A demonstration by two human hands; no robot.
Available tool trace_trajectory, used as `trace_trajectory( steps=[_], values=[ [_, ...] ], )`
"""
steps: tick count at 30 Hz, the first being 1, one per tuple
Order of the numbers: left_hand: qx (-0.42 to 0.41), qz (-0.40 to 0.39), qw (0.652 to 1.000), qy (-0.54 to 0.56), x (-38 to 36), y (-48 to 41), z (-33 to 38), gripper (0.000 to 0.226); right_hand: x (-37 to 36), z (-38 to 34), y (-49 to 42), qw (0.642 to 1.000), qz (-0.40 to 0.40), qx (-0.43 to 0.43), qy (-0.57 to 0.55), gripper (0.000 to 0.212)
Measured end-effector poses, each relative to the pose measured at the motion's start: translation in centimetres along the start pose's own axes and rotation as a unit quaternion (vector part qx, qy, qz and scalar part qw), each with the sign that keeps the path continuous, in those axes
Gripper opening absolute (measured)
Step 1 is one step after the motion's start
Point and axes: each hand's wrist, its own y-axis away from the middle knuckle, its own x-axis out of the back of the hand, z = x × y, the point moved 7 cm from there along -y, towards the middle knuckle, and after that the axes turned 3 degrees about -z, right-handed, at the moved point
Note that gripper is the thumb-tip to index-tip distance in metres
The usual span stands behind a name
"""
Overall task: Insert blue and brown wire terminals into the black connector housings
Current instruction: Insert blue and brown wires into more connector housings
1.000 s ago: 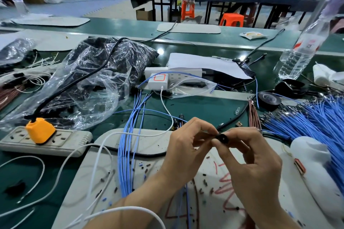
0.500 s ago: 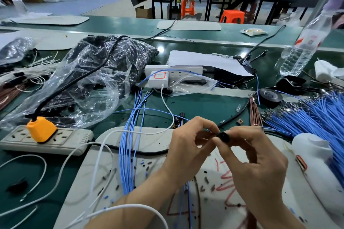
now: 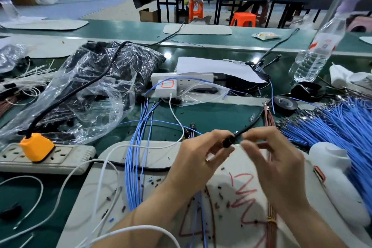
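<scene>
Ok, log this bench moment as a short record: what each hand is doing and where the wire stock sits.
left hand: pinches the black connector housing at its fingertips
right hand: just right of the housing, fingers curled; blurred, grip unclear
blue wire bundle: large, far right of the bench
blue wire bunch: smaller, lying across the white mat, left of the hands
brown wires: beyond the right hand
black tape roll: beside the brown wires' far end

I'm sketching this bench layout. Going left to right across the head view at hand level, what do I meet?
From the left: orange plug, blue wire bundle, left hand, black connector housing, right hand, blue wire pile.
</scene>
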Motion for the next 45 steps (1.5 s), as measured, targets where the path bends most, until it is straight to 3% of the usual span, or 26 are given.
trace_trajectory(
  steps=[3,6,17,21,25,27,30,33,36,38,40,45],
  values=[
    [0.019,0.026,0.999,0.006,0.4,0.0,-0.6,0.021,2.4,3.7,-1.0,0.98,0.001,-0.095,0.176,0.026],
    [0.025,0.028,0.999,0.006,0.4,0.0,-0.8,0.023,2.4,8.7,-0.2,0.894,-0.134,-0.284,0.318,0.027],
    [0.026,0.016,0.999,-0.014,0.2,0.2,-0.8,0.017,3.0,9.0,0.1,0.873,-0.109,-0.367,0.301,0.017],
    [0.007,0.03,0.998,-0.061,0.4,0.0,-0.3,0.016,3.3,8.1,-0.3,0.915,-0.042,-0.333,0.222,0.016],
    [0.029,0.027,0.998,-0.042,0.5,0.1,-0.3,0.02,3.0,6.3,-1.0,0.965,0.022,-0.24,0.104,0.014],
    [0.049,0.025,0.998,-0.03,0.5,0.1,-0.4,0.022,2.2,4.8,-1.2,0.983,0.019,-0.179,0.041,0.016],
    [0.076,0.011,0.997,0.025,0.3,0.0,-0.5,0.02,-0.1,2.9,-0.7,0.991,-0.047,-0.121,-0.04,0.011],
    [0.091,-0.005,0.994,0.06,0.1,0.0,-0.5,0.018,-2.2,1.8,0.1,0.988,-0.124,-0.071,-0.05,0.011],
    [0.096,0.004,0.994,0.054,0.2,0.1,-0.6,0.018,-2.7,1.8,0.5,0.985,-0.139,-0.08,-0.06,0.016],
    [0.114,0.017,0.991,0.071,0.3,0.1,-1.0,0.016,-2.7,2.1,0.6,0.978,-0.14,-0.122,-0.09,0.006],
    [0.132,0.041,0.985,0.1,0.8,-0.1,-1.6,0.014,-3.0,2.8,0.7,0.96,-0.159,-0.179,-0.143,0.011],
    [0.196,0.138,0.957,0.166,3.6,-0.4,-4.2,0.018,-4.6,3.3,1.9,0.897,-0.278,-0.276,-0.203,0.009]
  ],
)
